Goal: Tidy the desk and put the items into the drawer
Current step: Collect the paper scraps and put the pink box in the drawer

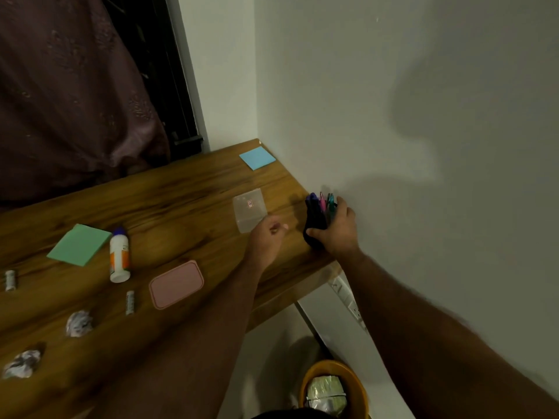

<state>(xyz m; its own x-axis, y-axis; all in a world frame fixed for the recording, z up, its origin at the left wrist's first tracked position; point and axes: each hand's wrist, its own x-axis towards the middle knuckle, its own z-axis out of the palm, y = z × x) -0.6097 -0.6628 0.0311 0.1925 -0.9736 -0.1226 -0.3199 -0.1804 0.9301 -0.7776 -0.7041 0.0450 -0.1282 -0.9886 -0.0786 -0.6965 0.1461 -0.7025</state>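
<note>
My right hand (337,229) grips a black pen holder (314,223) with several coloured pens, standing at the desk's right edge by the wall. My left hand (267,237) hovers beside it with curled fingers, holding nothing, touching the corner of a clear plastic bag (249,208). On the wooden desk (181,192) lie a blue sticky pad (257,157), a green sticky pad (79,244), a white glue bottle (119,258), a pink case (176,284), two batteries (130,302) (10,280) and two crumpled paper balls (78,323) (21,363). No drawer is in view.
A white wall (423,116) runs along the desk's right side, with a socket strip (348,297) below the desk edge. An orange bin (331,388) with rubbish stands on the floor beneath. A dark curtain (69,86) hangs behind the desk.
</note>
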